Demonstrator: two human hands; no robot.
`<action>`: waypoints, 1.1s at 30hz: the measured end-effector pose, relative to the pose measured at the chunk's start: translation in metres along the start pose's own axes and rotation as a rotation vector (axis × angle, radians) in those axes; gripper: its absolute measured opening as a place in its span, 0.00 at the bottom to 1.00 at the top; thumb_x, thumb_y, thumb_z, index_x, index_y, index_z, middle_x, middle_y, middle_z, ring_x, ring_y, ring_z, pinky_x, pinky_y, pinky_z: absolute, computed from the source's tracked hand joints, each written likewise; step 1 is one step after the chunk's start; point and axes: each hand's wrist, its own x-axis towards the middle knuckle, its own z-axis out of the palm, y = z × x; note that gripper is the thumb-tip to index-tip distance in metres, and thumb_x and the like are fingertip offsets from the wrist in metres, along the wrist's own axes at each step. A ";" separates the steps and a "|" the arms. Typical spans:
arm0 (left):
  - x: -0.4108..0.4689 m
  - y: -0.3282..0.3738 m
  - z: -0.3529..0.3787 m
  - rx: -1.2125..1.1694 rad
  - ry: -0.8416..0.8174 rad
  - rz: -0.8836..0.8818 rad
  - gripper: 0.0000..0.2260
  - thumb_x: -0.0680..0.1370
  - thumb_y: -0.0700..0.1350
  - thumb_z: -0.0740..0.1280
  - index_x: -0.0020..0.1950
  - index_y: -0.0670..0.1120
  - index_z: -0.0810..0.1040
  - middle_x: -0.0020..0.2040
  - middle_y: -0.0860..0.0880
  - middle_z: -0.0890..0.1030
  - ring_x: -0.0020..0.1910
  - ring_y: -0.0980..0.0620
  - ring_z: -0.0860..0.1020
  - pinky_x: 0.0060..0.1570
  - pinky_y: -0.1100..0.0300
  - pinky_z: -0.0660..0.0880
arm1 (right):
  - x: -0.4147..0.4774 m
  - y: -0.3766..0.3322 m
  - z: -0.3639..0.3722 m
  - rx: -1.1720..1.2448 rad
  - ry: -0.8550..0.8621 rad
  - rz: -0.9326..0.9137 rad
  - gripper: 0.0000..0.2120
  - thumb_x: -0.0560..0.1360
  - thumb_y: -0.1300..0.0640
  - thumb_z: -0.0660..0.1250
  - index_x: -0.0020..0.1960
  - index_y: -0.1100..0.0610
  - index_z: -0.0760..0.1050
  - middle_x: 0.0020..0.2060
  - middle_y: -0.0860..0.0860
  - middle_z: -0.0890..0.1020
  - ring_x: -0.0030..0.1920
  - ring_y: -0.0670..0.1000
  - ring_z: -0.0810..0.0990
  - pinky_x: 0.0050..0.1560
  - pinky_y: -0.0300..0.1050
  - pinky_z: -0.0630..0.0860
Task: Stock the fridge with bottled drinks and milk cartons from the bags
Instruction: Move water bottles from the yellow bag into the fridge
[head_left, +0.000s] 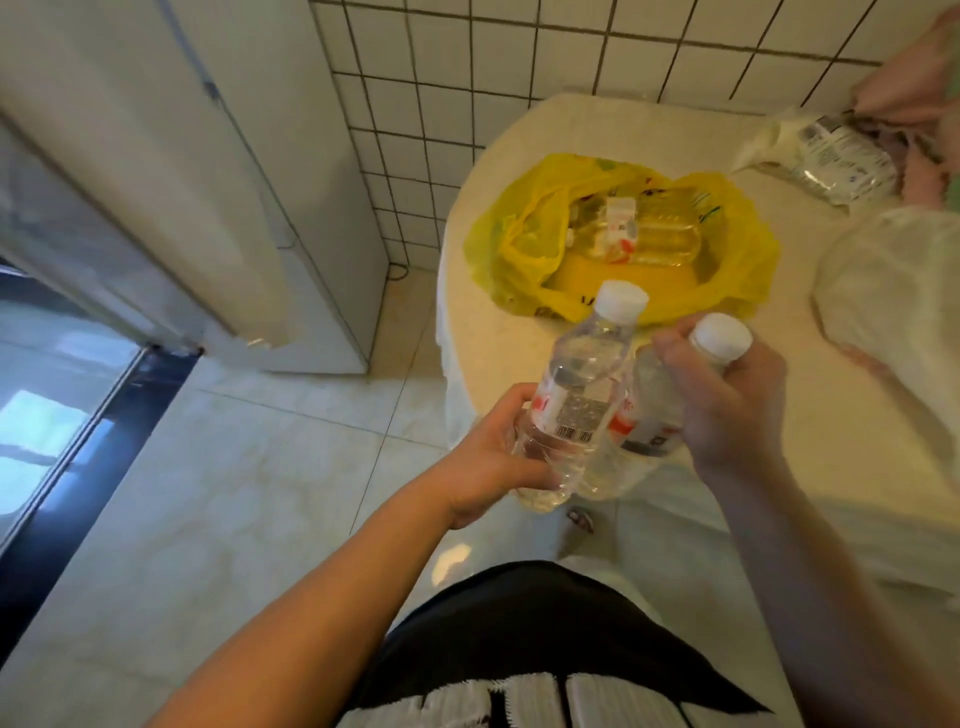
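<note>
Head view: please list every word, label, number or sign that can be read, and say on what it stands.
None can be read.
First bottle, in the left hand: red-white label and barcode, print blurred.
Second bottle, in the right hand: red-white label, blurred.
Third bottle, in the yellow bag: red-white label, blurred.
Bag's near edge: dark marks, unreadable.
Clear packet: dense print, too small.

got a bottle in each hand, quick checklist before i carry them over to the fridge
1. Left hand grips left bottle: ok, fingers wrap its lower part.
2. Right hand grips right bottle: ok, held near the neck.
3. Both white caps on: ok.
4. Bottles apart: not ok, their sides touch.
5. White appliance on the left open: cannot tell.
6. More stock in yellow bag: ok, a bagged bottle lies inside.
</note>
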 end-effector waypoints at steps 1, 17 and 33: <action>-0.019 -0.009 -0.007 -0.001 0.023 0.005 0.35 0.65 0.30 0.70 0.70 0.51 0.67 0.64 0.38 0.76 0.63 0.38 0.77 0.65 0.37 0.72 | -0.019 -0.003 0.011 -0.011 -0.021 -0.013 0.10 0.66 0.46 0.70 0.38 0.52 0.76 0.31 0.45 0.78 0.36 0.47 0.76 0.39 0.47 0.73; -0.279 -0.105 -0.148 -0.081 0.786 0.106 0.39 0.69 0.36 0.76 0.73 0.56 0.63 0.63 0.53 0.78 0.60 0.56 0.80 0.52 0.62 0.79 | -0.185 -0.077 0.243 -0.024 -0.702 -0.147 0.05 0.73 0.62 0.72 0.39 0.57 0.79 0.38 0.44 0.82 0.40 0.41 0.79 0.40 0.28 0.71; -0.357 -0.082 -0.347 -0.130 1.411 0.074 0.28 0.65 0.41 0.74 0.62 0.55 0.69 0.55 0.50 0.78 0.52 0.52 0.80 0.55 0.49 0.80 | -0.210 -0.128 0.543 0.104 -1.089 -0.232 0.06 0.73 0.55 0.72 0.44 0.57 0.77 0.37 0.43 0.79 0.40 0.39 0.78 0.40 0.26 0.72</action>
